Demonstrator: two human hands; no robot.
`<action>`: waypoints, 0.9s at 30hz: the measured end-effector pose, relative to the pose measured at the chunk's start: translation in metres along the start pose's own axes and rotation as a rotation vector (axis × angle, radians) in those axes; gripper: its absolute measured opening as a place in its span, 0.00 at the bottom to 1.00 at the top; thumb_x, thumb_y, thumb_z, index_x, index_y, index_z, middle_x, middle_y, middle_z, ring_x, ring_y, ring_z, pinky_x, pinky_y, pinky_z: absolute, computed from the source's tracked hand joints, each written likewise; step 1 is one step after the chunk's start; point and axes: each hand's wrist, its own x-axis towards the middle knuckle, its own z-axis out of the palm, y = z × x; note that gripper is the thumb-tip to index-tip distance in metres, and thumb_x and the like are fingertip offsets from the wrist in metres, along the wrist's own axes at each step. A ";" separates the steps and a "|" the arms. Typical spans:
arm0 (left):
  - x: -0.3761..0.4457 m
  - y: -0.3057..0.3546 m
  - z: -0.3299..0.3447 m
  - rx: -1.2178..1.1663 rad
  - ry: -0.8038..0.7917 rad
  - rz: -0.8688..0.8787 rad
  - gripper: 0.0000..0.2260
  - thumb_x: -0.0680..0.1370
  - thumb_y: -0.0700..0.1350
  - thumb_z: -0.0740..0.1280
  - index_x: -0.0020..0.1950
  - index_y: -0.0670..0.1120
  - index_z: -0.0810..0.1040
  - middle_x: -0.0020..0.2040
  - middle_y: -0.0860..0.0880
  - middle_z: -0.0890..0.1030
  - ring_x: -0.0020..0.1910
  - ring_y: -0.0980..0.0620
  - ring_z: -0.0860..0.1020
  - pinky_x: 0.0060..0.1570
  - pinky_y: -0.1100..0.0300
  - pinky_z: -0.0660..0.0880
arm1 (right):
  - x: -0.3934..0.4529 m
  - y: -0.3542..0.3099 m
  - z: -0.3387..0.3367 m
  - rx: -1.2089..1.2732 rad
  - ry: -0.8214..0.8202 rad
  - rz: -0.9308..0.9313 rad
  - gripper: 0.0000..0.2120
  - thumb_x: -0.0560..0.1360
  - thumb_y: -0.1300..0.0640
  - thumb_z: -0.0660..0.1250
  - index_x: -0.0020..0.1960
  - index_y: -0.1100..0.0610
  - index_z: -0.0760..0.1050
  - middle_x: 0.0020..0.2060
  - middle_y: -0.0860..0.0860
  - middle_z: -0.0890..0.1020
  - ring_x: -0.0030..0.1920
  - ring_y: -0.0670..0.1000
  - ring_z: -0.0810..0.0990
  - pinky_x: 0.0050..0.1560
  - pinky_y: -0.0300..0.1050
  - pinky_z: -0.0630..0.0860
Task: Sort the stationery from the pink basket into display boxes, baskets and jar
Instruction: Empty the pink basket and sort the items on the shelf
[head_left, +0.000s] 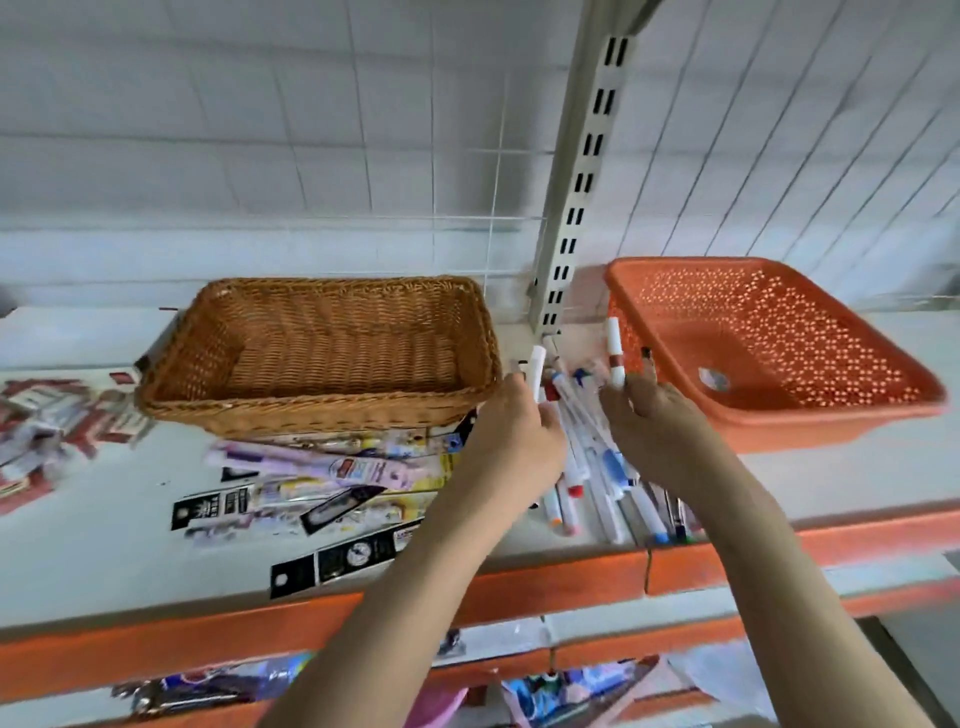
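A white shelf (104, 545) with an orange front edge (545, 582) is seen from above. A wicker basket (317, 410) stands at the middle left of it, and an orange plastic basket (831, 415) stands at the right, tilted, with its near right corner reaching past the shelf edge. Both baskets are seen without stationery inside; only a small sticker lies on the bottom of the orange one. Between them a slotted metal upright (576, 208) rises from the back of the shelf, in front of a white wire grid (363, 156).

In the narrow gap between the two baskets a heap of markers (587, 467) is spread, from the foot of the upright down to the front edge. Both hands are held over this heap. A white marker (536, 371) is gripped upright by the left hand (519, 431), close to the right rim of the wicker basket. A white marker with a brown band (615, 353) is pinched upright by the right hand (654, 421), just beside the left wall of the orange basket. Little free room is left around the hands, since the baskets close the gap on both sides and the upright closes it behind.

In front of the wicker basket, flat packaged pens (322, 483) are piled, and one black card (343, 561) lies near the shelf edge. At the far left, red and white packets (47, 431) are scattered. Bare shelf surface is seen at the near left. Below, a lower shelf with colourful packages (571, 686) is partly seen, blurred.
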 end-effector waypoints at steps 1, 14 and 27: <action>0.004 0.005 0.006 0.067 0.051 0.013 0.11 0.81 0.44 0.56 0.61 0.40 0.66 0.52 0.40 0.77 0.41 0.46 0.75 0.28 0.62 0.63 | 0.003 0.003 0.002 -0.056 -0.007 -0.012 0.11 0.80 0.56 0.54 0.48 0.62 0.71 0.49 0.62 0.77 0.51 0.62 0.76 0.45 0.47 0.67; 0.028 0.003 0.024 0.408 0.095 0.003 0.15 0.79 0.46 0.63 0.61 0.39 0.69 0.55 0.43 0.77 0.50 0.47 0.77 0.39 0.59 0.70 | -0.011 0.014 0.017 -0.094 0.047 -0.031 0.17 0.76 0.66 0.56 0.63 0.57 0.71 0.51 0.58 0.74 0.45 0.60 0.76 0.44 0.46 0.70; -0.071 -0.130 -0.114 0.333 0.188 0.253 0.07 0.79 0.48 0.61 0.52 0.50 0.77 0.45 0.54 0.82 0.40 0.54 0.79 0.39 0.57 0.76 | -0.081 -0.104 0.081 0.084 0.227 -0.113 0.11 0.77 0.69 0.55 0.57 0.60 0.68 0.36 0.57 0.73 0.39 0.63 0.73 0.33 0.50 0.55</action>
